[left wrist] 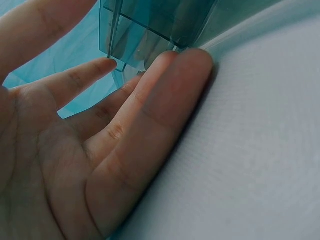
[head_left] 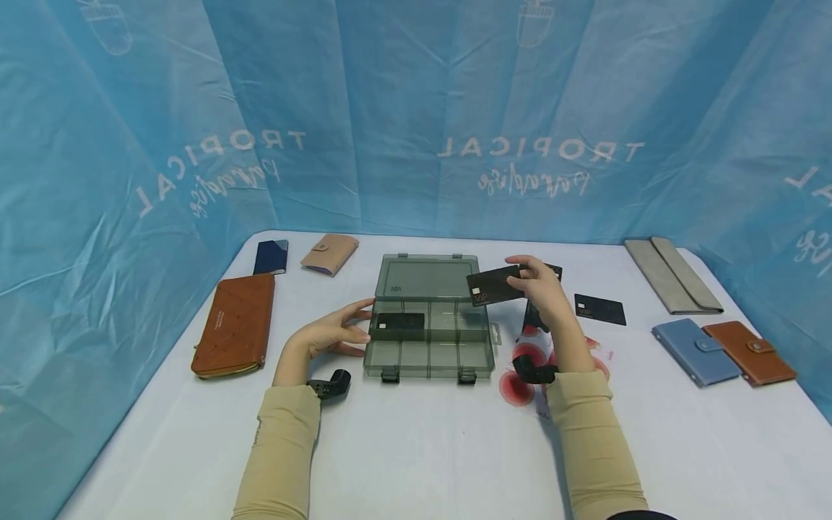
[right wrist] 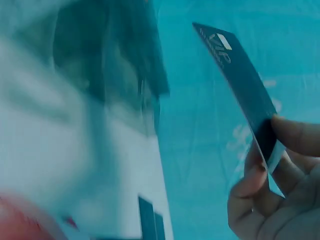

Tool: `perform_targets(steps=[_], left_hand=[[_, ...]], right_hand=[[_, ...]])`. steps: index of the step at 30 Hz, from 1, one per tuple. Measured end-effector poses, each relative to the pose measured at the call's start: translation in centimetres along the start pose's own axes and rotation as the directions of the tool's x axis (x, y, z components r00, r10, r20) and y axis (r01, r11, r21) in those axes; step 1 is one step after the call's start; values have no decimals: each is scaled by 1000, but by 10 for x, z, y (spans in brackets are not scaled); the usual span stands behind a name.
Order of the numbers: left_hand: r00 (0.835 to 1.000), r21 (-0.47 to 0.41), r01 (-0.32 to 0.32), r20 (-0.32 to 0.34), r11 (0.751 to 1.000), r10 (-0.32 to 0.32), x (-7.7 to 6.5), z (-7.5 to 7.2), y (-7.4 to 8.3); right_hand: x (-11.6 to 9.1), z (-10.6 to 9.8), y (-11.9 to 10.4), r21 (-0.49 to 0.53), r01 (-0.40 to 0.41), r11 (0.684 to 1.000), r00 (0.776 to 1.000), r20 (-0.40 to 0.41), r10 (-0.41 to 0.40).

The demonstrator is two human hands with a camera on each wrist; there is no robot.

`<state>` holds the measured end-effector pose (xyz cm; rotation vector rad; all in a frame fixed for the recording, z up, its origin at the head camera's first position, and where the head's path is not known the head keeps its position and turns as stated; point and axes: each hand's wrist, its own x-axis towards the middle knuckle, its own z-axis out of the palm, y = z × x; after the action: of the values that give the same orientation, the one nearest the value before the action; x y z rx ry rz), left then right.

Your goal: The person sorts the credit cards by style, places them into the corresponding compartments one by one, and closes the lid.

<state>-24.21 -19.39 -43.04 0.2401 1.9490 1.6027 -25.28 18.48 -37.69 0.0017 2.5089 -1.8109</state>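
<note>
A green see-through compartment box (head_left: 429, 372) lies on the white table, its lid (head_left: 422, 278) folded back. One black card (head_left: 409, 322) lies in a left compartment of the back row. My left hand (head_left: 328, 332) is at the box's left side, fingers extended with fingertips right at its wall; the left wrist view shows the fingers (left wrist: 150, 110) fairly straight. Between thumb and fingers my right hand (head_left: 541, 287) pinches a black VIP card (head_left: 490, 287), raised over the box's right back corner. In the right wrist view this card (right wrist: 240, 75) is tilted.
Right of the box, a clear sheet with red circles (head_left: 516, 388) lies partly under my right forearm, dark cards beside it. Another black card (head_left: 600, 309) lies farther right. Wallets line both sides: brown (head_left: 234, 325), tan (head_left: 330, 254), navy (head_left: 270, 257), grey (head_left: 672, 274), blue (head_left: 695, 354), brown (head_left: 747, 354).
</note>
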Motion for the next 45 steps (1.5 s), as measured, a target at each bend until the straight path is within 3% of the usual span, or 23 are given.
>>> perform_targets(steps=[4,9,13,18,22,26,29,33,36,40,43,45], left_hand=[[1000,0,-1,0,1000,1,0,0,0],[1000,2,0,1,1000,0,0,0,-1],[1000,5,1,-1,1000,-1,0,-1,-1],[1000,3,2,-6,1000,-2,1,-1,0],[1000,-2,2,-6,1000,-2,1,-1,1],[1000,-10,3,-5,1000,-3,1,-2,0],[1000,-13,3,-5,1000,-3,2,-1,0],[1000,-12,3,-5,1000,-4,2,-1,0],[1000,-11,2,-6,1000,-2,1,-1,0],[1000,-11,2,-6,1000,-2,1,-1,0],[1000,-11,2,-5,1000,-2,1,-1,0],[1000,-11,3,-5,1000,-3,2,-1,0]], right_hand=[[-8,17,-10,-72,63,995,993,104,-55],[-10,36,-9,-244,119,962,984,156,-82],[-7,44,-2,-371,169,913,974,207,-97],[-6,48,2,-462,277,843,941,309,-140],[-5,49,4,-544,385,745,910,358,-209],[-6,50,4,-649,456,608,888,373,-268],[-7,50,5,-721,468,512,884,375,-279],[-7,51,5,-767,468,440,883,380,-276],[-7,51,6,-777,460,429,886,376,-270],[-8,51,5,-773,445,452,896,376,-238],[-8,48,4,-741,447,501,894,377,-241],[-7,42,4,-697,451,557,892,359,-274]])
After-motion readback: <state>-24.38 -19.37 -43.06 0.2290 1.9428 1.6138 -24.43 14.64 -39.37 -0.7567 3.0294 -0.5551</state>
